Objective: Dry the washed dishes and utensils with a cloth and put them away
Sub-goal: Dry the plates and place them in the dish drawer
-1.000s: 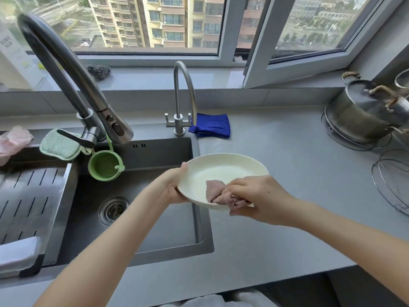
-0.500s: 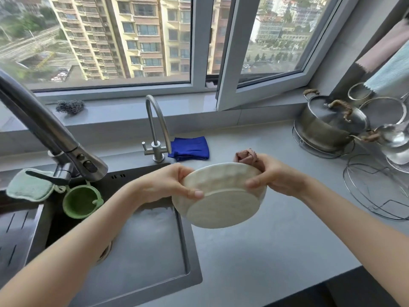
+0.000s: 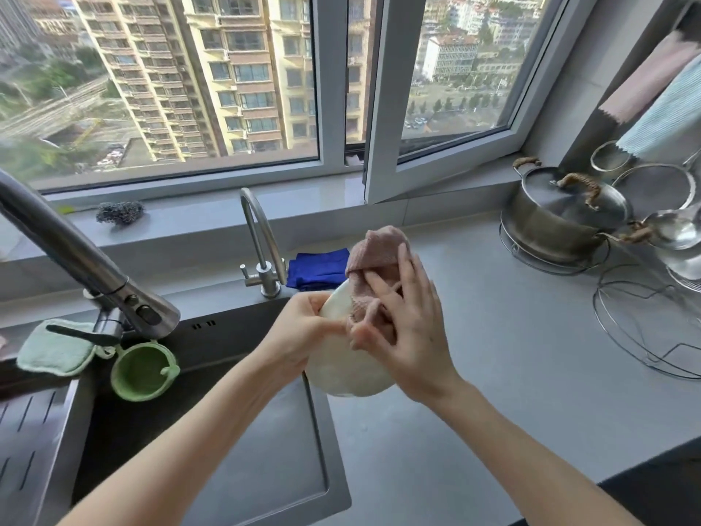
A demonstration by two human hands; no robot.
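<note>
The bowl (image 3: 341, 370), wiped inside a second ago, I now hold tipped up over the sink (image 3: 330, 461) edge, left hand (image 3: 299, 332) gripping its rim, right hand (image 3: 409, 336) pressing the cloth (image 3: 373, 252) flat-fingered on its underside, so drying looks nearly done.

My left hand (image 3: 299, 328) grips the tilted bowl (image 3: 341, 370) (over the sink's (image 3: 326, 449) right edge); my right hand (image 3: 409, 336) presses the cloth (image 3: 375, 252) against it.

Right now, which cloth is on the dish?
The pinkish-brown cloth, pressed against the pale dish. The blue cloth lies folded on the counter beside the small tap, and the green pad sits by the sink, both untouched.
</note>
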